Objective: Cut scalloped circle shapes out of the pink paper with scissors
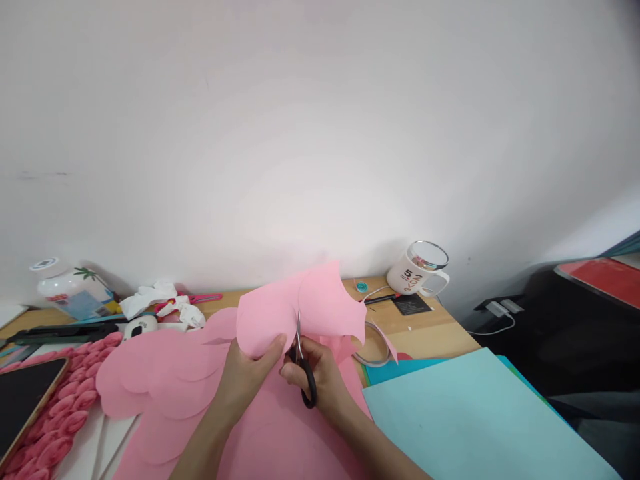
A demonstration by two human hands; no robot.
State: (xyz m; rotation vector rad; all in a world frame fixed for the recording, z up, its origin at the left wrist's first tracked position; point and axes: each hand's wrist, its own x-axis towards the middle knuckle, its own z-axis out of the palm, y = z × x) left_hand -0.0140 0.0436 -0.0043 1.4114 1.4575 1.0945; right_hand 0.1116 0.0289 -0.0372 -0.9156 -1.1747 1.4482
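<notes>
I have the left hand gripping the lower edge of a pink sheet, thumb on top, while the right hand is wrapped around the black-handled scissors, their blades at the paper. The sheet is held up above the middle of the wooden table, whose back edge runs along a pale, bare wall. Near the back right corner I see a white mug, a black card just beside it; a tape roll lies nearer the sheet. Light blue paper covers the front right. Left of the hands, pink rounds overlap; behind them lie crumpled tissues, with a bottle toward the back left corner. Past the right edge, white plugs sit low by the wall, near a red panel.
</notes>
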